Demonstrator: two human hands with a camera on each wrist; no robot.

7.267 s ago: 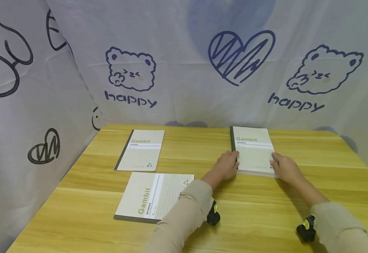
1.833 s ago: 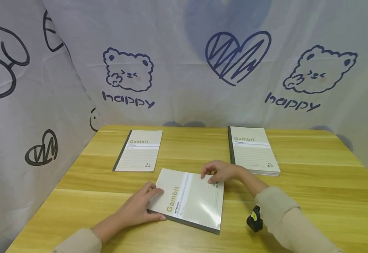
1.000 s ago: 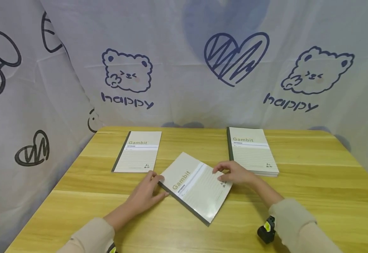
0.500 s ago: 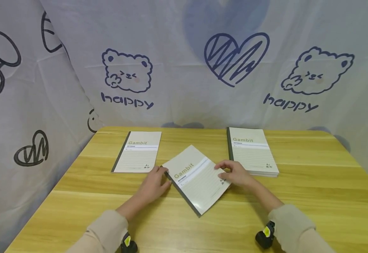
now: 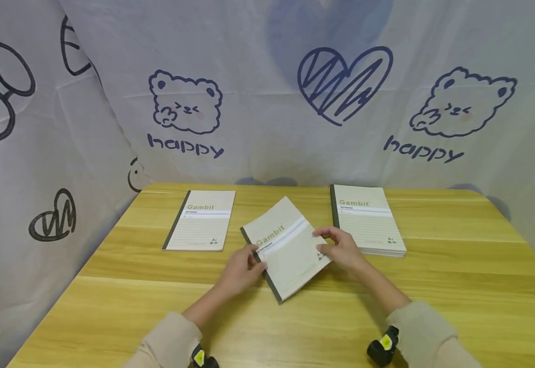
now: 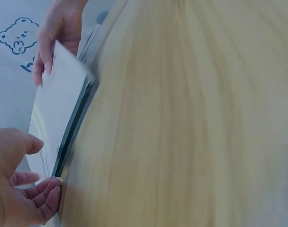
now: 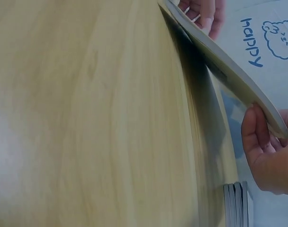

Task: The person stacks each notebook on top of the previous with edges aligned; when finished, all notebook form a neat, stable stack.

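Nearest the camera, two beige sleeves reach forward over the wooden bench, each with a small black-and-yellow device at the wrist. Past them, both hands hold one notebook, a pale "Gambit" book with a dark spine, lifted off the bench and turned askew. Its long axis runs diagonally, from the near corner by the bench's middle up toward the far left, the spine facing the left side.

The left hand grips the spine edge, thumb on the cover and fingers curled beneath; the left wrist view shows this edge raised clear of the wood. The right hand pinches the opposite long edge, thumb under it and fingers on top of the cover. In the right wrist view the book bows slightly between the two grips. So the notebook lies between the hands, each one equally close, held across its short width.

Just beyond the right hand, to the right, sits a stack of notebooks, squared up and lengthwise to the viewer; the held book's right corner is near its left edge. Well apart on the left lies a single notebook, flat. Behind the bench hangs a white cloth printed with bears, a heart and "happy".
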